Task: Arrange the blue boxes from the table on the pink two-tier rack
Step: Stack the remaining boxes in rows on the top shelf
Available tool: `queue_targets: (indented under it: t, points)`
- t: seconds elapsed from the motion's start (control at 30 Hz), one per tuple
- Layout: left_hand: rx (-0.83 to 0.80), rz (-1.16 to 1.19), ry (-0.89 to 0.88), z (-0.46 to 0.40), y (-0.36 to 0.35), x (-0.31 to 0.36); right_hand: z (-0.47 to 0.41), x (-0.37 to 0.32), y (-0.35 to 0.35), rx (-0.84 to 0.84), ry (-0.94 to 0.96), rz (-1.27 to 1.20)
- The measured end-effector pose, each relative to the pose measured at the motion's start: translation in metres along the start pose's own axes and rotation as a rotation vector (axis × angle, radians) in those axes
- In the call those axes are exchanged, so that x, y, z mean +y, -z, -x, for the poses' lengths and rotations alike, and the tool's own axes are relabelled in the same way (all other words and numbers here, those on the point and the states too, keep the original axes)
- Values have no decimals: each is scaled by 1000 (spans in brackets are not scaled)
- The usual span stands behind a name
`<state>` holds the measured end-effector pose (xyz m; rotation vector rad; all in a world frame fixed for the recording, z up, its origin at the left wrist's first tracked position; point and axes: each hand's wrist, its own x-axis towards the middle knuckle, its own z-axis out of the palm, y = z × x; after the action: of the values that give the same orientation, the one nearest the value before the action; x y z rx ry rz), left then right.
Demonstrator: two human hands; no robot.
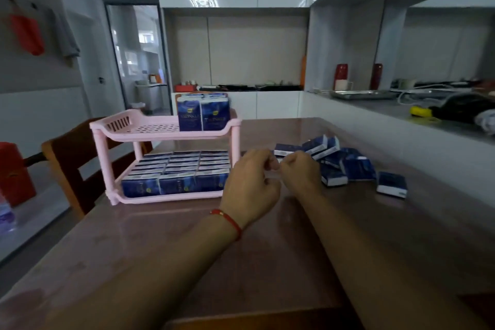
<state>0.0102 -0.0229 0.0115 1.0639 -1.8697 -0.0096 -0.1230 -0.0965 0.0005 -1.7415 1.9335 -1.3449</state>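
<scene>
Beside pink rack point(163, 130), left hand point(250, 182) and right hand point(300, 169) together, fingers curled, grasped item unclear; lower tier full, next: fetch loose blue boxes point(345, 166) for top.

Pink rack point(163, 132) left of centre, perforated with dark holes; dark blue boxes point(175, 185) with white edges and a small yellow mark; reddish-brown table point(267, 249); red string bracelet point(227, 220) at centre; red bag point(28, 33) upper left.
</scene>
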Motion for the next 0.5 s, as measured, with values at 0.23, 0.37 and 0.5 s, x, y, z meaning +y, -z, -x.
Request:
queue_targets:
  t: [0.23, 0.37, 0.5]
  points:
    - [-201, -75, 43, -5, -60, -9, -18, 77, 110, 27, 85, 582]
    - [-220, -22, 57, -4, -62, -16, -17, 142, 137, -71, -66, 655]
    - [-232, 23, 72, -5, -62, -17, -18, 155, 137, -18, -79, 458]
